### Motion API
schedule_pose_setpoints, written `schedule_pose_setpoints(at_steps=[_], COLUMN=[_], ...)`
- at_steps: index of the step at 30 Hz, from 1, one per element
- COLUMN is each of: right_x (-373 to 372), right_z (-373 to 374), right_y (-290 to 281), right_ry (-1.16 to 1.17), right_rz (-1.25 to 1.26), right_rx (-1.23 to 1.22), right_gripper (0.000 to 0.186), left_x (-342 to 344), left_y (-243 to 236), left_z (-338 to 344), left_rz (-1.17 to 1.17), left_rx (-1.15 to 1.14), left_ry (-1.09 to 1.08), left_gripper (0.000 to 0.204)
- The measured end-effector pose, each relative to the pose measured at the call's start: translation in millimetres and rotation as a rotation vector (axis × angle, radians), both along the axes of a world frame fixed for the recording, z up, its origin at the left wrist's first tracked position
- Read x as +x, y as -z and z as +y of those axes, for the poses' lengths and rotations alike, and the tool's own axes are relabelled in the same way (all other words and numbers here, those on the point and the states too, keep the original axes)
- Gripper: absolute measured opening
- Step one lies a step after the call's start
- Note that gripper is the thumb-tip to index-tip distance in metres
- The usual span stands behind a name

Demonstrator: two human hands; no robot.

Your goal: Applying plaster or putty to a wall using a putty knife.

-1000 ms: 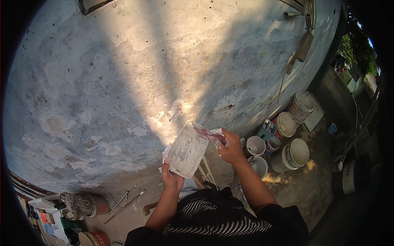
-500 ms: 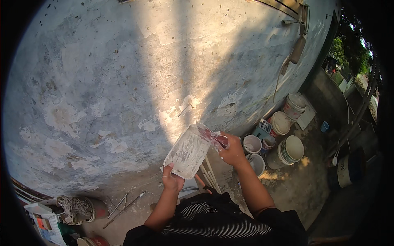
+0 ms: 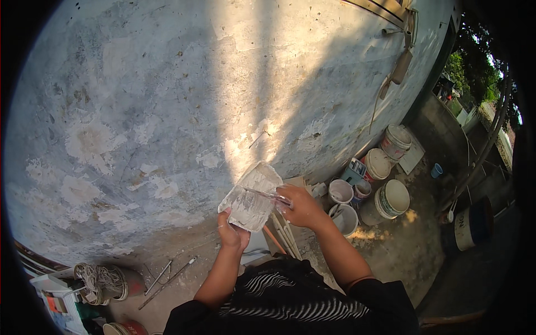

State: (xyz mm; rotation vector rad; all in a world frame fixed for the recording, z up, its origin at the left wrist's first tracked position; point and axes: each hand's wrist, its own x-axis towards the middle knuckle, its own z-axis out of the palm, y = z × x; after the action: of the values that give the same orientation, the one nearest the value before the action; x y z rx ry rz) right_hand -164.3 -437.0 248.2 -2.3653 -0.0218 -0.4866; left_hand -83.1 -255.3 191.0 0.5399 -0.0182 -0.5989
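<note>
My left hand (image 3: 232, 233) grips the near-left corner of a shallow rectangular plaster tray (image 3: 245, 211), its thumb over the rim. Whitish, streaky paste coats the inside of the tray. In my right hand (image 3: 301, 206) is a putty knife (image 3: 261, 194), its fingers wrapped round the handle. The blade shows nearly edge-on and reaches across the middle of the tray; whether it touches the paste I cannot tell. In front of both hands rises a patchy blue-grey wall (image 3: 139, 128) with lighter filled spots and a sunlit strip.
To the right stand several buckets, among them an open pail (image 3: 340, 191), a large pale bucket (image 3: 394, 200) and a lidded one (image 3: 396, 140). A dark drum (image 3: 472, 223) is farther right. Poles (image 3: 286, 237) lie below the tray. At lower left are a bucket of cord (image 3: 99, 281) and thin rods (image 3: 167, 283).
My right hand has moved left and slightly down, bringing the knife from the tray's far-right edge to over its middle. The blade has turned from face-on to edge-on. The tray has tilted slightly.
</note>
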Motion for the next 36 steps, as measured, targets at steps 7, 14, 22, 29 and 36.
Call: schedule_pose_setpoints(at_steps=[7,14,22,29,36], right_x=[6,26,37,43,39], right_z=[5,-2,-2,8,16], right_y=[-10,-13,12,10,11], right_ry=[0.04,0.255,0.333,0.353,0.356], right_rz=[-0.214,-0.31,-0.409,-0.325,-0.24], right_rx=[0.101,0.344,0.437,0.57,0.553], right_gripper=[0.016,0.017,0.014,0.014,0.014], left_x=[9,-1,-3,4,4], left_y=[-13,-31,-21,-24,-8], left_z=[14,21,15,12,7], left_rz=[-0.045,0.0,-0.094,-0.073,-0.084], left_rx=[0.013,-0.065,0.006,0.002,-0.002], left_ry=[-0.007,0.087,0.001,0.03,0.011], left_gripper=[0.063,0.068,0.068,0.066,0.062])
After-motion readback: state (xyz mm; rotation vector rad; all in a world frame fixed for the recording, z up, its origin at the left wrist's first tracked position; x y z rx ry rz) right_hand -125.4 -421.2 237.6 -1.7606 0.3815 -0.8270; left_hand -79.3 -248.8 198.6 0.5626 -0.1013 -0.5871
